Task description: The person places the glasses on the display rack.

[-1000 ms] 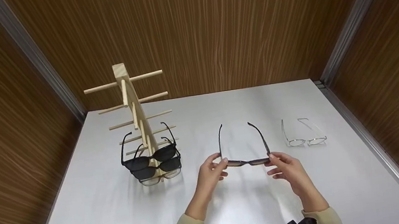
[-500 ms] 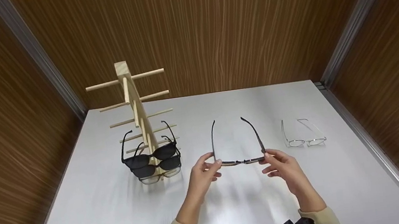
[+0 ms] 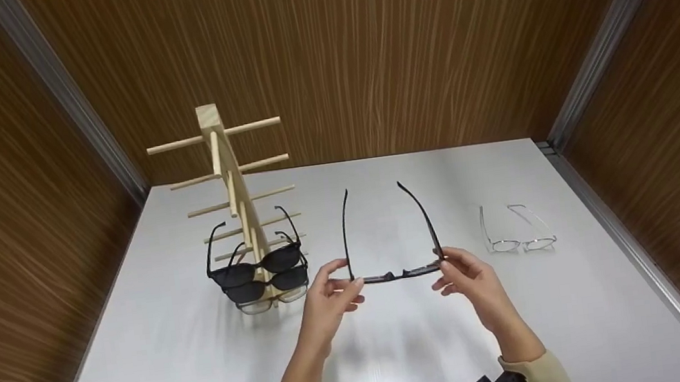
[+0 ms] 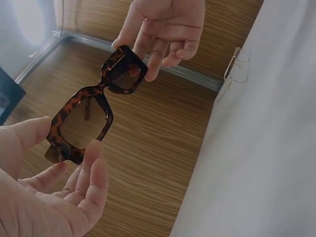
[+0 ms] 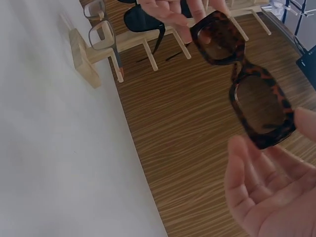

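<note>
Both hands hold one pair of tortoiseshell sunglasses with brown lenses, raised above the white table. My left hand pinches the left end of the frame between thumb and fingers. At the other end my right hand pinches the right corner in the same way. The temples are unfolded and point away from me in the head view. To the left stands a wooden eyewear rack. On its lower pegs hang two pairs of black sunglasses and, below them, clear-lensed glasses.
Thin-rimmed clear glasses lie on the white table to the right, temples unfolded. Wood-grain panels enclose the back and both sides. Bare pegs stick out from the upper part of the rack.
Both hands have carried the sunglasses left, towards the rack. The frame has tilted, and its temple tips now sit higher in the head view. The rack and the other glasses stay put.
</note>
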A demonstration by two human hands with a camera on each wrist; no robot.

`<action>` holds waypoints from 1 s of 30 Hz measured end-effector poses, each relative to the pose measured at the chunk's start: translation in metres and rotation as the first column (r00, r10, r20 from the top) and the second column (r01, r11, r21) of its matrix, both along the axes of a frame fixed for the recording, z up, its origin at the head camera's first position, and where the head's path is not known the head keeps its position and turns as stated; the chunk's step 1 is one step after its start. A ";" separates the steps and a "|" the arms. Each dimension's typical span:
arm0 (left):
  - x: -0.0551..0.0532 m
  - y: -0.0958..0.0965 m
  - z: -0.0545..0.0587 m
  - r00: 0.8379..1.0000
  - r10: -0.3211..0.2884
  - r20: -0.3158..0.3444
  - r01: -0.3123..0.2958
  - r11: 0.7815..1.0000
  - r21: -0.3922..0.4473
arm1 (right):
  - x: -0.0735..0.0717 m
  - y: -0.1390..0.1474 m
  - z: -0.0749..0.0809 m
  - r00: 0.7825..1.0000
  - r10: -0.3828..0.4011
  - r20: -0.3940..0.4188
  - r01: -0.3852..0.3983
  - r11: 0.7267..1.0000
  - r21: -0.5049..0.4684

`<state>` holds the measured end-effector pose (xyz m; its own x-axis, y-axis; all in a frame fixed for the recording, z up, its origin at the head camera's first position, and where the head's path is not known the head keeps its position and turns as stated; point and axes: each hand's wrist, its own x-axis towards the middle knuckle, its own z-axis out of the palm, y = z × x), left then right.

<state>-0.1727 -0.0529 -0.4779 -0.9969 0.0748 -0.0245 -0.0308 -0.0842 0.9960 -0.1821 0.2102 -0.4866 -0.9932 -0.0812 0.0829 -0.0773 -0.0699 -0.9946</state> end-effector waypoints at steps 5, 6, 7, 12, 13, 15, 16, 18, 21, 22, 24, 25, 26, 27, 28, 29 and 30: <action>0.006 -0.009 0.006 0.999 -0.003 -0.045 0.005 0.999 0.046 | -0.002 -0.009 0.001 0.995 0.038 -0.097 -0.043 0.998 -0.048; 0.007 -0.010 0.008 0.999 -0.003 -0.053 0.006 0.998 0.055 | -0.002 -0.011 0.002 0.992 0.045 -0.120 -0.052 0.997 -0.056; 0.008 -0.011 0.009 0.998 -0.002 -0.059 0.006 0.998 0.065 | -0.003 -0.013 0.002 0.989 0.051 -0.142 -0.060 0.996 -0.064; 0.012 -0.018 0.014 0.998 -0.001 -0.066 0.006 0.997 0.081 | -0.003 -0.022 0.004 0.974 0.075 -0.214 -0.095 0.992 -0.088; 0.013 -0.020 0.015 0.998 0.000 -0.067 0.005 0.997 0.081 | -0.003 -0.024 0.004 0.973 0.076 -0.217 -0.098 0.991 -0.088; 0.014 -0.023 0.016 0.998 0.004 -0.069 0.001 0.997 0.078 | -0.003 -0.027 0.005 0.972 0.081 -0.219 -0.102 0.991 -0.085; 0.014 -0.025 0.017 0.997 0.007 -0.071 -0.001 0.997 0.078 | -0.004 -0.029 0.005 0.972 0.085 -0.219 -0.105 0.991 -0.082; 0.015 -0.028 0.019 0.997 0.011 -0.076 -0.005 0.997 0.074 | -0.004 -0.032 0.006 0.972 0.092 -0.216 -0.112 0.990 -0.081; 0.017 -0.034 0.021 0.996 0.014 -0.088 -0.008 0.998 0.069 | -0.006 -0.037 0.009 0.969 0.109 -0.220 -0.130 0.988 -0.085; 0.018 -0.035 0.021 0.995 0.015 -0.095 -0.009 0.998 0.067 | -0.007 -0.039 0.010 0.968 0.115 -0.222 -0.137 0.987 -0.087; 0.019 -0.039 0.022 0.994 0.018 -0.110 -0.011 0.998 0.063 | -0.008 -0.042 0.011 0.965 0.127 -0.230 -0.151 0.985 -0.089; 0.020 -0.041 0.023 0.993 0.021 -0.115 -0.014 0.998 0.064 | -0.008 -0.044 0.012 0.963 0.134 -0.235 -0.159 0.983 -0.088; 0.021 -0.042 0.024 0.992 0.026 -0.120 -0.018 0.998 0.065 | -0.008 -0.045 0.013 0.961 0.140 -0.238 -0.165 0.982 -0.087; 0.022 -0.044 0.024 0.992 0.030 -0.124 -0.022 0.998 0.065 | -0.008 -0.047 0.014 0.960 0.144 -0.239 -0.168 0.982 -0.086; 0.023 -0.046 0.025 0.991 0.036 -0.127 -0.028 0.997 0.066 | -0.009 -0.049 0.015 0.960 0.146 -0.239 -0.171 0.982 -0.086; 0.024 -0.047 0.026 0.991 0.043 -0.128 -0.035 0.997 0.066 | -0.009 -0.051 0.016 0.959 0.151 -0.242 -0.176 0.981 -0.085; 0.025 -0.049 0.027 0.990 0.051 -0.130 -0.043 0.997 0.065 | -0.009 -0.053 0.017 0.957 0.156 -0.244 -0.181 0.980 -0.083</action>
